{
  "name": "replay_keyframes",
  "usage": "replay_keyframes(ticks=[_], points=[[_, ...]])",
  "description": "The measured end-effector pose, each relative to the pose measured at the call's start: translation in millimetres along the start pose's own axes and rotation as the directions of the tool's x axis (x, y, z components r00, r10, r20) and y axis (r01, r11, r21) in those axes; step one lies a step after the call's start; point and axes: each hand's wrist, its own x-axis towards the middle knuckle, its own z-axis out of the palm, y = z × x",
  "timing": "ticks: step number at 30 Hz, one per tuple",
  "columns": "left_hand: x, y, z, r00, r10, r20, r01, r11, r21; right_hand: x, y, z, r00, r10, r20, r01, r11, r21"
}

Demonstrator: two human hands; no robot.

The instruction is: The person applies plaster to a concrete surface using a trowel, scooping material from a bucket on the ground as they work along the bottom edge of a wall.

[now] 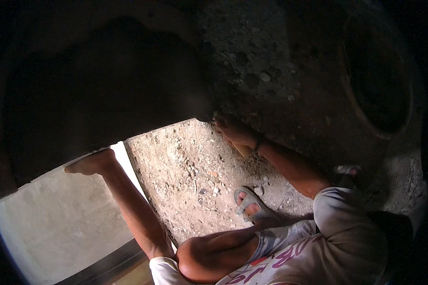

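Observation:
A large dark board point(104, 90) fills the upper left, its lower edge running above both hands. My left hand point(92, 162) is closed at that edge, the thumb side showing and the other fingers lost in shadow. Close to the board's right corner, my right hand point(237, 132) is closed around a tool with a pale yellowish handle point(242, 150), whose end sticks out below the palm. The tool's working end is too dark to make out. A dark band circles my right wrist.
Rough gravelly ground point(185, 175) lies below the board, with a sandalled foot point(252, 205) on it. At left is a smooth pale slab point(66, 213) with a dark beam point(104, 261) beneath. A round dark tub-like shape point(404, 118) stands at right in shadow.

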Motion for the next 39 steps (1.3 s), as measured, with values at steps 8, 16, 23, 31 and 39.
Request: replay_keyframes(ticks=[8,16,23,31,39], points=[[-34.3,44.4,27.4,0.993,-0.088,-0.08,0.096,0.99,0.099,-58.7,-5.0,-12.3,0.861,0.433,0.266,-0.498,0.823,0.274],[-14.0,28.4,9.2,0.985,-0.172,0.001,0.153,0.873,-0.463,-101.2,-43.9,-27.2,0.875,0.44,0.202,-0.481,0.837,0.261],[-32.2,41.8,31.7,0.993,-0.015,-0.113,0.047,0.959,0.28,-4.2,-25.1,-12.7,0.858,0.439,0.268,-0.504,0.611,0.611],[-21.4,32.8,22.6,0.978,-0.209,-0.027,0.194,0.944,-0.269,-18.7,-151.6,28.7,0.936,0.107,0.336,-0.259,0.856,0.448],[-21.6,38.8,17.2,0.978,-0.204,-0.042,0.195,0.969,-0.151,-92.8,-168.2,40.5,0.912,-0.2,0.358,0.26,0.957,-0.127]])
